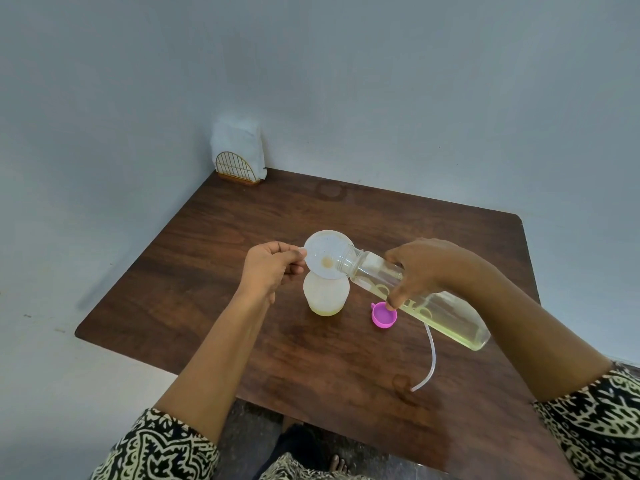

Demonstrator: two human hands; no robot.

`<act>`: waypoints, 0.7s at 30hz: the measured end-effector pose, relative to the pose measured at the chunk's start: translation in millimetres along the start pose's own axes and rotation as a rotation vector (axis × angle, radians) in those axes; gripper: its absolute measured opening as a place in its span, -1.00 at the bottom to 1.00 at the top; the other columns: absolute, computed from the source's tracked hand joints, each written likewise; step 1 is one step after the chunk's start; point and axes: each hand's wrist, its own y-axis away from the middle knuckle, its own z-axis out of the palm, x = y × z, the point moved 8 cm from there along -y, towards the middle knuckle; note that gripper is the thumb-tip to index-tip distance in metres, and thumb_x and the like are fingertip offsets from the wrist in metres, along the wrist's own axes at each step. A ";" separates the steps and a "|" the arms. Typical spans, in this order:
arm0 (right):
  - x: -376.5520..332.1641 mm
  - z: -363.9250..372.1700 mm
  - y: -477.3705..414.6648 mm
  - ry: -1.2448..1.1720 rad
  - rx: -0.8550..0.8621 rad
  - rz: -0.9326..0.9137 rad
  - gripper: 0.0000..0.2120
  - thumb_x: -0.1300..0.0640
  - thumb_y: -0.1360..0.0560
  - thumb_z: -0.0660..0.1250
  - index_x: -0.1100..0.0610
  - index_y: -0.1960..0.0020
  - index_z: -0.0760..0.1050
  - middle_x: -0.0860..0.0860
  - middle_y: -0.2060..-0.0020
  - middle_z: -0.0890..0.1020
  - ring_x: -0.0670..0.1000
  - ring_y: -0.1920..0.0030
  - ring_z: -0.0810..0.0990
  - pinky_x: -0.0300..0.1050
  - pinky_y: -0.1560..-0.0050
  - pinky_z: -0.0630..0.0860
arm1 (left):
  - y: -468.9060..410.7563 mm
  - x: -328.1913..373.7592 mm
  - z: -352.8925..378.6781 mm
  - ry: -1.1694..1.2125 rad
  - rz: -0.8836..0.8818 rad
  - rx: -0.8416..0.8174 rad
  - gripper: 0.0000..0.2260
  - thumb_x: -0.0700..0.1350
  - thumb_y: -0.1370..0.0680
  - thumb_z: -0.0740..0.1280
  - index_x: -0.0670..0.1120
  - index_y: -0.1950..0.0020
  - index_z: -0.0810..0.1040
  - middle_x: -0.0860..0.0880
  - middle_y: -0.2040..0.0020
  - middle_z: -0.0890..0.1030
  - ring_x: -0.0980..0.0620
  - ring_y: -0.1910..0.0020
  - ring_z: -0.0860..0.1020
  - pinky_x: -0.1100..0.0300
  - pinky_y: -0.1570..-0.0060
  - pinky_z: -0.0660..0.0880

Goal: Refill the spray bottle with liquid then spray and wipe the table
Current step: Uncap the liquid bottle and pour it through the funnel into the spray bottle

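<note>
A person is sitting at a dark wooden table point(415, 220) whose far left corner is meeting two pale walls, its rounded near edge lying just in front of the person's lap. A broad stretch of wood is lying between the hands and the far edge, with more to the left of the work.

Two bottles are in play. One small cloudy spray bottle point(325, 296) is standing upright near the table's middle, holding a thin layer of yellowish liquid, with one white funnel point(325, 252) sitting in its neck. The left hand point(273, 268) is pinching the funnel's rim between thumb and curled fingers, just beside the bottle's shoulder. The right hand point(422, 268) is gripping one clear bottle point(457, 323) of pale yellow liquid, tilting its open mouth onto the funnel.

One pink cap point(383, 315) is lying under that bottle, just right of the spray bottle, and one thin tube point(434, 355) is curving toward the near edge. One wire napkin holder point(237, 168) is standing in the far corner.
</note>
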 end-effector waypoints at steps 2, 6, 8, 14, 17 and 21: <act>-0.3 0.3 0.0 -0.007 -0.006 0.003 -0.53 -0.26 -0.25 0.45 0.01 0.03 0.44 -0.10 0.26 0.49 -0.07 0.20 0.45 -0.11 0.14 0.46 | 0.1 -0.3 0.3 0.007 -0.002 -0.004 -0.94 -0.26 -0.48 0.44 -0.18 0.20 0.63 -0.09 0.33 0.63 0.08 0.42 0.54 0.13 0.17 0.57; -1.0 0.9 0.3 -0.009 -0.012 0.001 -0.53 -0.25 -0.26 0.46 0.02 0.02 0.44 -0.09 0.25 0.49 -0.07 0.20 0.45 -0.09 0.10 0.49 | -0.1 -1.0 -0.3 0.005 -0.002 0.000 -0.93 -0.26 -0.47 0.45 -0.17 0.21 0.63 -0.09 0.33 0.63 0.09 0.42 0.54 0.15 0.19 0.58; -1.7 0.8 -0.3 -0.010 -0.012 0.002 -0.52 -0.25 -0.26 0.46 0.03 0.01 0.45 -0.09 0.25 0.49 -0.07 0.20 0.45 -0.09 0.09 0.49 | -0.4 -1.0 -0.4 0.006 -0.004 0.002 -0.94 -0.26 -0.47 0.45 -0.17 0.21 0.63 -0.08 0.34 0.64 0.09 0.42 0.54 0.12 0.16 0.57; -2.4 0.3 0.3 -0.008 0.002 0.000 -0.59 -0.25 -0.26 0.46 0.00 0.12 0.40 -0.10 0.29 0.46 -0.10 0.27 0.39 -0.15 0.20 0.40 | 0.4 0.0 0.1 0.008 -0.006 -0.006 -0.95 -0.26 -0.47 0.45 -0.18 0.19 0.63 -0.08 0.33 0.64 0.09 0.42 0.54 0.16 0.20 0.58; -3.2 -0.1 0.7 -0.007 0.000 -0.003 -0.60 -0.25 -0.26 0.46 -0.04 0.23 0.33 -0.11 0.30 0.45 -0.11 0.28 0.38 -0.16 0.23 0.36 | 0.3 -0.7 -0.6 0.005 -0.011 -0.004 -0.96 -0.26 -0.47 0.45 -0.18 0.18 0.64 -0.09 0.32 0.64 0.10 0.41 0.55 0.18 0.22 0.58; -2.8 0.1 -1.1 -0.004 0.000 0.002 -0.58 -0.26 -0.26 0.45 -0.02 0.13 0.39 -0.11 0.29 0.46 -0.10 0.26 0.40 -0.13 0.16 0.43 | 0.3 -1.2 -0.9 -0.001 -0.015 -0.006 -0.97 -0.25 -0.48 0.44 -0.20 0.15 0.64 -0.09 0.31 0.64 0.09 0.41 0.55 0.13 0.15 0.60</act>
